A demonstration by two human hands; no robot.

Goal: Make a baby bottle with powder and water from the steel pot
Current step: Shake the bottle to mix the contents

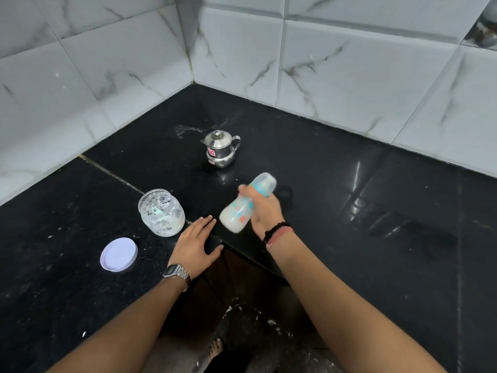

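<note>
The right hand (265, 210) grips the capped bottle (246, 204) around its middle, tilted above the black table (349, 211), milky liquid inside. The left hand (195, 242) lies flat, fingers straight, beside the open jar (161, 212). The steel pot (221, 148) stands farther back, lid (119, 254) near the jar.

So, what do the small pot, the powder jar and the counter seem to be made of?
The pot looks like polished steel: mirror-like, with bright reflections. The powder jar looks like clear glass or plastic, I cannot tell which; white powder shows through its wall. The counter seems to be polished black stone, glossy and speckled, with a seam between slabs.
</note>
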